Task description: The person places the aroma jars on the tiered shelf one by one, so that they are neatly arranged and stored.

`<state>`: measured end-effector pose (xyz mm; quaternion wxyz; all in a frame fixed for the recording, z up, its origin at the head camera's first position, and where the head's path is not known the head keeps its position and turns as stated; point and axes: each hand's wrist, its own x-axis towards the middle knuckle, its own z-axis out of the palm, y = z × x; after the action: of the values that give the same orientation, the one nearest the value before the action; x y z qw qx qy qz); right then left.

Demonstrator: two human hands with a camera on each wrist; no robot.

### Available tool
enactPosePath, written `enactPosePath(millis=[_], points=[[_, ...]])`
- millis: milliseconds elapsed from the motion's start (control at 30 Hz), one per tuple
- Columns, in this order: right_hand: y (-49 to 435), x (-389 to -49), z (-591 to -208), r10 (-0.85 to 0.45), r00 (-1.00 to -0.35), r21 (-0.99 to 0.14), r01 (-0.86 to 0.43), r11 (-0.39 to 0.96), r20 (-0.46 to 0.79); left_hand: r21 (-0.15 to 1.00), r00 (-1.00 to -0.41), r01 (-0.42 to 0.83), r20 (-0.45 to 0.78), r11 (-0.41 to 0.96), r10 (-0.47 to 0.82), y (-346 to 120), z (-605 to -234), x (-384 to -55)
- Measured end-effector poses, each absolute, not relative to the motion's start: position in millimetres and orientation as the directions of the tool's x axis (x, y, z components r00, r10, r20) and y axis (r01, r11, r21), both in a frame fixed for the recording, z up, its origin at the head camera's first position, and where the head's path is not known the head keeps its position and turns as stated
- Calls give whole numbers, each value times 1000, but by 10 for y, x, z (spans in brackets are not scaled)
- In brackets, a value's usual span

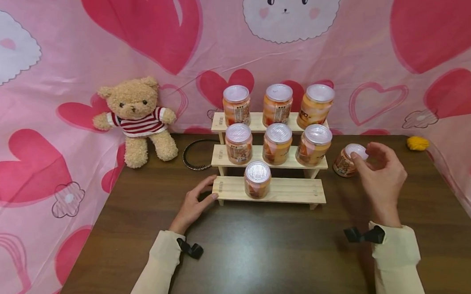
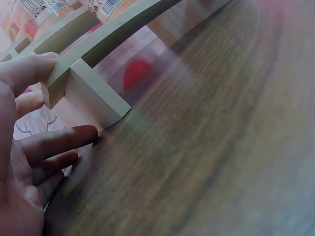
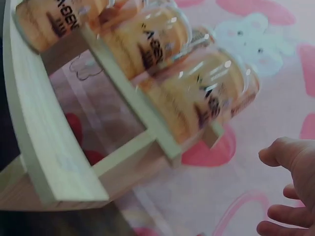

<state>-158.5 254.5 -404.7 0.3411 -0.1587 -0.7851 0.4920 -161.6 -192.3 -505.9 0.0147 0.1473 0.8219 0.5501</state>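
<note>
A three-step wooden stand [image 1: 289, 188] carries clear-lidded jars with orange and brown contents. One jar [image 1: 257, 181] stands left of centre on the lowest step; three stand on each of the two higher steps. My left hand [image 1: 194, 204] grips the left end of the lowest step, thumb at its front edge; in the left wrist view, its other fingers [image 2: 64, 142] spread loosely below the board. My right hand [image 1: 383, 179] is beside another jar [image 1: 345, 164] on the table, thumb overlapping its lid in the head view. The right wrist view shows its fingers [image 3: 290, 215] apart, holding nothing.
A teddy bear [image 1: 133, 112] in a striped shirt sits at the back left. Near it lies a dark hair band [image 1: 196, 167]. A small yellow object [image 1: 418, 143] lies at the table's back right corner. Pink heart-patterned cloth [image 1: 229, 36] hangs behind the brown table [image 1: 265, 252].
</note>
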Motion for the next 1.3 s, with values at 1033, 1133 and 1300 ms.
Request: enactPosePath(millis=[1033, 1133, 1300], points=[[2745, -1916, -4625, 628, -748, -859, 161, 487, 216, 903, -957, 219, 126, 369, 261, -1913, -5047, -1640], [2754, -1940, -4661, 627, -751, -854, 173, 491, 208, 898, -959, 213, 118, 384, 257, -1904, -5048, -1641], [2750, -1946, -4686, 632, -752, -851, 196, 488, 189, 891, -959, 213, 112, 402, 260, -1901, -5049, -1640]])
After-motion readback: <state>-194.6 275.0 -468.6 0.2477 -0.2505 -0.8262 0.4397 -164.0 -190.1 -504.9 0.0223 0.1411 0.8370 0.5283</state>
